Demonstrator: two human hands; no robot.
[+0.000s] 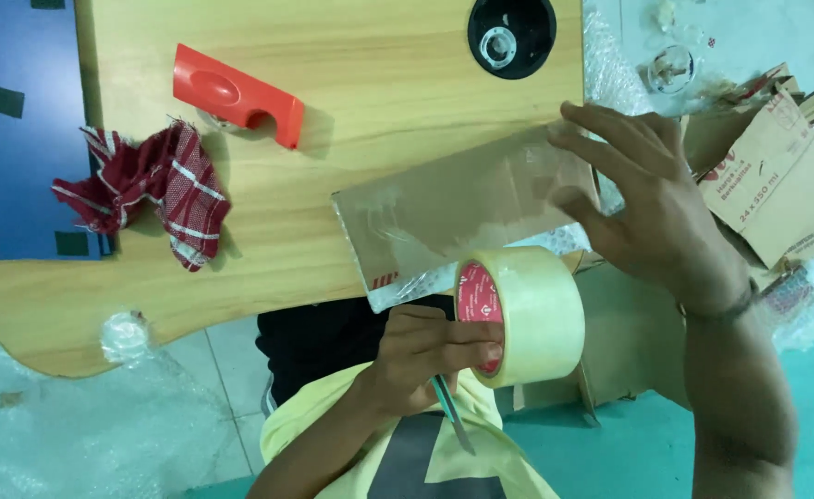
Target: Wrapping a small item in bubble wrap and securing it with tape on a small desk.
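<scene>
At 3 o'clock, right hand [652, 208] spread flat pinning cardboard strip [467, 208]; left hand [425, 356] pinching tape roll [518, 314], ready to feed

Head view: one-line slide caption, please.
Left hand holds cream packing-tape roll and blade; right hand steadies flat taped cardboard piece on wooden board.

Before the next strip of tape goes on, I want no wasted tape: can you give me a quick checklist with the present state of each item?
1. Tape roll gripped by left hand: ok.
2. Cardboard piece pinned by right hand: ok.
3. Cardboard resting on wooden board: ok, though one end overhangs the edge.
4. Loose tape end found: cannot tell.
5. Blade kept in left hand: ok.
6. Red cloth apart from cardboard: ok.
</scene>
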